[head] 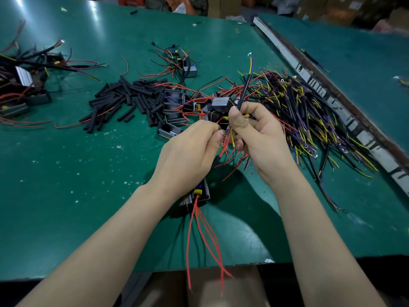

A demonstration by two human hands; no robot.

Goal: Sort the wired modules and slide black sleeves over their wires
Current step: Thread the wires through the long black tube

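Observation:
My left hand [188,151] pinches thin red wires [225,149] between thumb and fingers above the green table [88,196]. My right hand [259,138] grips a black sheathed cable [245,89] that stands upward, with yellow and blue cores at its top. Under my left wrist lies a grey metal module [200,196] with long red wires [199,231] trailing over the table's near edge. A pile of loose black sleeves [124,100] lies to the left, beside several stacked modules [173,109].
A big heap of black cables with yellow and purple cores [309,120] fills the right side. Finished modules with wires [24,85] sit at the far left, another [189,69] farther back. A striped metal rail [321,91] divides two tabletops.

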